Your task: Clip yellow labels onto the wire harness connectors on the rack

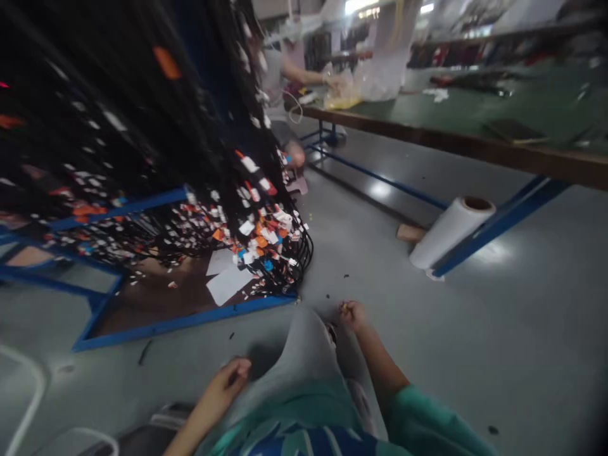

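Observation:
My right hand (352, 314) is low over the grey floor, just past my right knee. Its fingers are pinched together, and a tiny yellowish bit shows at the tips, too small to name. Beside my left thigh, my left hand (232, 379) is loosely curled, thumb meeting fingers, with no object visible in it. Ahead on the left, a thick mass of black wire harnesses (209, 158) hangs down, its ends crowded with white, orange, red and blue connectors (266, 237). Neither hand touches the harnesses.
A blue-framed rack (190, 322) with a brown base holds white paper sheets (228, 284). To the right, a white film roll (451, 233) leans against a leg of the green-topped table (475, 107). Another person (280, 76) sits beyond, one arm over the table. Small dark scraps lie on the floor.

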Tool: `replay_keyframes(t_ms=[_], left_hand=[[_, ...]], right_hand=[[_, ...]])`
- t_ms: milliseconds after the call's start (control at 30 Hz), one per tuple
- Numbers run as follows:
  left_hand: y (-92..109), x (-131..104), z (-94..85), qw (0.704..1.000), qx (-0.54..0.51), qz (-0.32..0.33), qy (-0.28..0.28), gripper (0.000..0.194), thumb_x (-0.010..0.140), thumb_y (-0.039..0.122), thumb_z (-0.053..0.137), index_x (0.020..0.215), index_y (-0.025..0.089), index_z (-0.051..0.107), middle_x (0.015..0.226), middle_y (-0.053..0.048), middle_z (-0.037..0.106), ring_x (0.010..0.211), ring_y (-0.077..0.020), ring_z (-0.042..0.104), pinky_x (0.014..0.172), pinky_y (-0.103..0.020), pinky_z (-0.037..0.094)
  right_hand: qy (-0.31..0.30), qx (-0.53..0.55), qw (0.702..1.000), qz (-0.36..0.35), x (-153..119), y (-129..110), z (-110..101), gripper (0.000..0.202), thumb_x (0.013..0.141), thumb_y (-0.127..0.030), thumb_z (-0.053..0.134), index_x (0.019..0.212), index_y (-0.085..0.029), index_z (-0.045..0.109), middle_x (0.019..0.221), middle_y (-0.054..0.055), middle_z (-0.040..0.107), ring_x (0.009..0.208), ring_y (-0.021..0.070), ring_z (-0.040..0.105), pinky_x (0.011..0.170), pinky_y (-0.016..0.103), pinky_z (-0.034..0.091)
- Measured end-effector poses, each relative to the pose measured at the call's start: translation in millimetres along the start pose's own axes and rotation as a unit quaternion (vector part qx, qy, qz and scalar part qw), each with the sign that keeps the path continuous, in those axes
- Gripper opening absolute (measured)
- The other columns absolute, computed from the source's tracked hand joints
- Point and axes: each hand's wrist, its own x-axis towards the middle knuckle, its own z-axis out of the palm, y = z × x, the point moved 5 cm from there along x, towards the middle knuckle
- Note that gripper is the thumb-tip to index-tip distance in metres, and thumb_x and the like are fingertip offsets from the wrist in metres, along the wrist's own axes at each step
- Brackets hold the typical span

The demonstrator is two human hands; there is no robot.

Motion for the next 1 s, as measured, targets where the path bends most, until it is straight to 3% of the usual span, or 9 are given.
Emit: replay_keyframes(t_ms=[100, 200, 367, 500, 600, 667, 767, 900, 1000], left_hand=[[31.3, -7.7, -26.8, 0.995, -0.091, 0.018, 0.047, 0.047, 0.062, 0.057, 0.057, 0.086, 0.017, 0.058, 0.072, -0.004, 0.061, 0.069, -0.0186, 0.059, 0.070, -0.031, 0.048], [63.8, -23.0, -47.2, 0.986, -0.126, 0.079, 0.078, 0.044, 0.064, 0.054, 0.058, 0.087, 0.016, 0.057, 0.069, -0.002, 0.060, 0.069, -0.0181, 0.059, 0.071, -0.031, 0.047], [93.9, -49.3, -70.7, 0.968, -0.173, 0.150, 0.100, 0.040, 0.066, 0.049, 0.058, 0.087, 0.015, 0.058, 0.070, -0.003, 0.062, 0.071, -0.0183, 0.061, 0.072, -0.031, 0.047], [98.7, -60.2, -87.8, 0.950, -0.219, 0.178, 0.131, 0.035, 0.065, 0.045, 0.061, 0.084, 0.016, 0.059, 0.069, -0.002, 0.063, 0.070, -0.0173, 0.062, 0.072, -0.030, 0.047], [99.4, -66.4, -95.5, 0.939, -0.244, 0.196, 0.145, 0.031, 0.065, 0.042, 0.063, 0.082, 0.017, 0.060, 0.068, -0.002, 0.064, 0.070, -0.0175, 0.062, 0.072, -0.030, 0.047], [98.7, -69.6, -97.7, 0.935, -0.250, 0.204, 0.149, 0.030, 0.064, 0.042, 0.063, 0.081, 0.017, 0.061, 0.067, -0.002, 0.064, 0.069, -0.0175, 0.062, 0.072, -0.030, 0.047], [95.9, -72.2, -98.9, 0.933, -0.248, 0.211, 0.155, 0.028, 0.065, 0.040, 0.064, 0.080, 0.017, 0.062, 0.066, -0.002, 0.065, 0.067, -0.0173, 0.062, 0.070, -0.029, 0.047], [91.8, -72.9, -99.8, 0.930, -0.256, 0.213, 0.158, 0.028, 0.063, 0.040, 0.065, 0.078, 0.017, 0.063, 0.066, -0.002, 0.065, 0.065, -0.0172, 0.062, 0.068, -0.029, 0.048], [91.6, -72.5, -102.2, 0.928, -0.260, 0.211, 0.164, 0.028, 0.061, 0.041, 0.065, 0.076, 0.017, 0.064, 0.063, -0.002, 0.065, 0.064, -0.0176, 0.063, 0.067, -0.030, 0.049]], right_hand=[[-0.076, 0.041, 0.996, -0.031, -26.9, -39.4, 38.5, 0.026, 0.086, -0.035, 0.047, 0.070, -0.014, 0.046, 0.063, -0.002, 0.046, 0.052, 0.0072, 0.043, 0.051, 0.020, 0.038], [-0.138, 0.048, 0.987, -0.072, -59.9, -76.2, 68.0, 0.019, 0.072, -0.030, 0.047, 0.062, -0.018, 0.036, 0.055, -0.003, 0.037, 0.046, 0.0090, 0.038, 0.046, 0.022, 0.035], [-0.178, 0.003, 0.970, -0.164, -106.6, -140.0, 94.7, 0.021, 0.063, -0.039, 0.048, 0.065, -0.020, 0.040, 0.048, -0.006, 0.025, 0.041, 0.0094, 0.029, 0.042, 0.022, 0.030], [-0.135, -0.051, 0.949, -0.279, -131.8, -210.0, 105.3, 0.042, 0.063, -0.056, 0.053, 0.077, -0.016, 0.053, 0.045, -0.009, 0.022, 0.040, 0.0085, 0.026, 0.042, 0.021, 0.025], [-0.070, -0.089, 0.916, -0.384, -148.3, -275.2, 116.4, 0.049, 0.068, -0.052, 0.054, 0.100, -0.015, 0.058, 0.053, -0.005, 0.043, 0.049, 0.0111, 0.040, 0.049, 0.023, 0.033], [-0.026, -0.115, 0.891, -0.439, -158.1, -316.7, 128.4, 0.045, 0.075, -0.047, 0.051, 0.106, -0.016, 0.059, 0.075, 0.002, 0.059, 0.069, 0.0151, 0.053, 0.063, 0.025, 0.041], [0.027, -0.189, 0.846, -0.497, -171.5, -364.0, 155.3, 0.039, 0.077, -0.041, 0.055, 0.109, -0.019, 0.061, 0.111, 0.008, 0.061, 0.104, 0.0227, 0.053, 0.087, 0.031, 0.038], [0.086, -0.434, 0.752, -0.489, -184.6, -384.8, 199.1, 0.035, 0.079, -0.043, 0.056, 0.098, -0.015, 0.064, 0.101, 0.014, 0.064, 0.103, 0.0289, 0.054, 0.085, 0.035, 0.038], [0.036, -0.430, 0.758, -0.489, -197.2, -380.9, 217.7, 0.027, 0.078, -0.038, 0.057, 0.073, -0.012, 0.061, 0.081, 0.011, 0.063, 0.087, 0.0230, 0.055, 0.073, 0.028, 0.036]])
